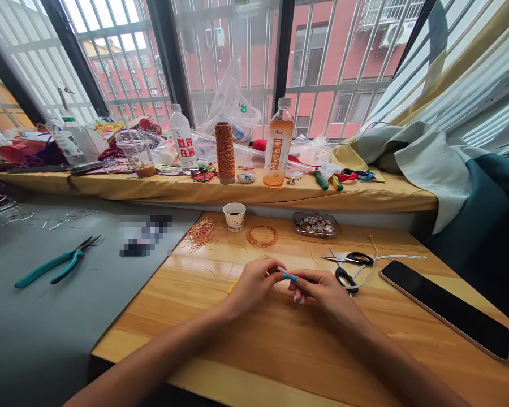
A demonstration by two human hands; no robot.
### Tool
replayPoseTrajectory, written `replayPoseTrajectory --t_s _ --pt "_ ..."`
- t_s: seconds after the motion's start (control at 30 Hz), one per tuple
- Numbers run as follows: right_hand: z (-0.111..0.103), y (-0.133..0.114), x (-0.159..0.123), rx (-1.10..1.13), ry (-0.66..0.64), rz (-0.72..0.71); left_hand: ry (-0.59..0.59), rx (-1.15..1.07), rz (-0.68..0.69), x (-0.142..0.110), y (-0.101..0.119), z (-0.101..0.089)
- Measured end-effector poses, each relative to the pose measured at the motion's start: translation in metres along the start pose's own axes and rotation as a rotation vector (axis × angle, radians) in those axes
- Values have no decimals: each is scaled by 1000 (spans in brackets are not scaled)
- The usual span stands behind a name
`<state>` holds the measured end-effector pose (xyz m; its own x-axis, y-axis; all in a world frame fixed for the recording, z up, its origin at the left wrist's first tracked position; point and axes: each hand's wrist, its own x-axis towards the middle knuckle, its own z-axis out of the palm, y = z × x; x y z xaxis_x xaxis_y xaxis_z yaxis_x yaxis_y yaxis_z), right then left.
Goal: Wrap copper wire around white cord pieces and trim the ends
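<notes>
My left hand point(261, 278) and my right hand point(316, 285) meet over the wooden table, their blue-nailed thumbs nearly touching. Both are closed in a pinch at a small thin white piece point(282, 270), mostly covered by the fingertips; its exact kind cannot be made out. A bit of something yellow point(233, 286) shows beside my left wrist. Beyond the hands lie a coil of copper-coloured wire point(262, 236) and a heap of short copper-coloured wire pieces point(201, 234). Black-handled scissors point(348, 268) lie to the right, with white cord point(401, 257) around them.
A paper cup point(234, 217) and a clear dish of small parts point(316, 224) stand at the table's back. A phone point(447, 308) lies right. Teal pliers point(61, 265) rest on the grey surface. The ledge holds a thread spool point(225, 154) and a drink bottle point(277, 144).
</notes>
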<state>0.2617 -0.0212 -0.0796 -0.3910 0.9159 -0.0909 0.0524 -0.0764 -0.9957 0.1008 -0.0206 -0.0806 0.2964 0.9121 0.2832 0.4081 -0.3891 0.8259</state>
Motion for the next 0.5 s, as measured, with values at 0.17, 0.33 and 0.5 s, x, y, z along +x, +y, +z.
replayPoseTrajectory --t_s 0.17,0.33,0.5 --pt "3 1 3 161 14 86 13 22 -7 -1 0 1" --pt "8 -4 2 97 42 149 -9 6 -32 -2 4 1" --pt "8 -3 0 46 54 148 -32 47 4 -3 4 2"
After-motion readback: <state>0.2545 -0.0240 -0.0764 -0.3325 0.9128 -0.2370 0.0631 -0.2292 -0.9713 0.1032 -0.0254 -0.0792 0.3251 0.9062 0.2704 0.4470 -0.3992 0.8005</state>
